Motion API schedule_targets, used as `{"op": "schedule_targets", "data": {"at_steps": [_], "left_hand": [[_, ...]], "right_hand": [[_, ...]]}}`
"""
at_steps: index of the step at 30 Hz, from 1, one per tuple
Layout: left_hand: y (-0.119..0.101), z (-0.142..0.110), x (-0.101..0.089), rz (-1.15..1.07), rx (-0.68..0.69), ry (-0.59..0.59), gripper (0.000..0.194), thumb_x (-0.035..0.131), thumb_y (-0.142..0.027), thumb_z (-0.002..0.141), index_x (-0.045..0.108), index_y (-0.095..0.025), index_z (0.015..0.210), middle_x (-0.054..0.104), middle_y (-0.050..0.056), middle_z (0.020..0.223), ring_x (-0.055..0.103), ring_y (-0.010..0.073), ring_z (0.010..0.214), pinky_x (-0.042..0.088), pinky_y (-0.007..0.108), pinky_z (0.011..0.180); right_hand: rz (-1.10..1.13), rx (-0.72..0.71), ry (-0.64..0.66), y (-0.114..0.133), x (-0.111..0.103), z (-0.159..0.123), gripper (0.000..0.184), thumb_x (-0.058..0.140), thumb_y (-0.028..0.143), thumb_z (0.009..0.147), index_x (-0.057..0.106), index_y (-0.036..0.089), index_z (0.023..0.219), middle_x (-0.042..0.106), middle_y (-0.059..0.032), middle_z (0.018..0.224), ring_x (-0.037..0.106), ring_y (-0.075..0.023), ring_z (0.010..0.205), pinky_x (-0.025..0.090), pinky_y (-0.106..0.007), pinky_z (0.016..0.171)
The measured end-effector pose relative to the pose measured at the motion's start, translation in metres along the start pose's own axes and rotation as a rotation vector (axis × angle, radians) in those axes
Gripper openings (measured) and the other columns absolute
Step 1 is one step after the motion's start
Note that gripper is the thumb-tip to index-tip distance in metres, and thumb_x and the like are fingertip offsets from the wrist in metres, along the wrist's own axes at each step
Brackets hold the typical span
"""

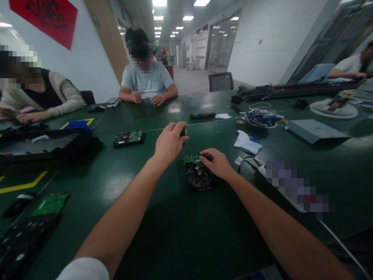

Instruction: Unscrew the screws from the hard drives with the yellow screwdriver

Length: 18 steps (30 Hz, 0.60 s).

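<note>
A hard drive [199, 177] lies on the green table before me, its green circuit board [191, 159] facing up along the far edge. My right hand [218, 163] is at the drive's far right corner, thumb and fingers closed around that edge; a dark patch between them is hard to make out. Just beyond the drive, my left hand [171, 140] is raised with its fingers closed on a black-and-yellow tool handle [183, 132], which looks like a screwdriver. The tool's lower end is not visible. Another hard drive [128, 138] rests on the table left of my left hand.
White-and-blue gloves [247, 143] and a power strip [284, 188] lie to the right, near a metal case [316, 130]. A black tray [43, 144] and more drives [26, 233] are at left. A person [147, 79] sits opposite; others sit at both sides.
</note>
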<state>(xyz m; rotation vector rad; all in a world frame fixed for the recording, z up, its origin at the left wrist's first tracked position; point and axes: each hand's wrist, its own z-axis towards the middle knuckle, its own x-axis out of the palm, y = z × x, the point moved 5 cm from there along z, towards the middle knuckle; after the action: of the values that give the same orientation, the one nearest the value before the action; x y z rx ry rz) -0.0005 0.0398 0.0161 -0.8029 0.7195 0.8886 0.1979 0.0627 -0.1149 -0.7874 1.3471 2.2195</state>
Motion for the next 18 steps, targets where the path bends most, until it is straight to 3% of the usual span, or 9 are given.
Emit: {"op": "schedule_targets", "data": {"at_steps": [5,8,12,18], "left_hand": [[-0.0014,-0.0012,0.0026,0.063,-0.026,0.035,0.036,0.063,-0.018,0.098,0.057,-0.02,0.134,0.072,0.015,0.129,0.068,0.0296,0.119,0.054,0.042,0.098],[0.0009,-0.0023,0.0053,0.054,-0.086,0.063,0.042,0.069,-0.03,0.097,0.052,-0.018,0.134,0.074,0.017,0.122,0.072,0.0316,0.111,0.055,0.043,0.092],[0.0058,-0.0025,0.0053,-0.023,-0.128,0.016,0.047,0.075,-0.04,0.092,0.051,-0.019,0.126,0.075,0.015,0.113,0.074,0.0311,0.103,0.056,0.042,0.088],[0.0034,-0.0002,-0.0003,-0.068,-0.04,-0.027,0.03,0.072,-0.022,0.093,0.059,-0.022,0.121,0.073,0.012,0.119,0.071,0.0258,0.104,0.055,0.04,0.092]], "right_hand": [[0.001,0.001,0.004,-0.0011,0.0007,0.0002,0.016,0.068,0.029,0.092,0.074,0.022,0.106,0.075,-0.0073,0.107,0.071,-0.0216,0.096,0.056,-0.038,0.09],[0.006,-0.009,0.01,-0.0011,0.0006,0.0003,0.017,0.068,0.029,0.093,0.074,0.023,0.107,0.075,-0.0074,0.108,0.071,-0.0219,0.097,0.056,-0.038,0.09],[0.001,-0.014,0.01,0.0005,-0.0006,0.0002,0.017,0.067,0.029,0.093,0.074,0.023,0.107,0.075,-0.0073,0.108,0.071,-0.022,0.097,0.056,-0.039,0.091],[0.012,-0.013,0.005,0.0007,-0.0009,0.0001,0.015,0.067,0.029,0.092,0.074,0.023,0.105,0.075,-0.0069,0.106,0.071,-0.0219,0.096,0.056,-0.038,0.091]]}}
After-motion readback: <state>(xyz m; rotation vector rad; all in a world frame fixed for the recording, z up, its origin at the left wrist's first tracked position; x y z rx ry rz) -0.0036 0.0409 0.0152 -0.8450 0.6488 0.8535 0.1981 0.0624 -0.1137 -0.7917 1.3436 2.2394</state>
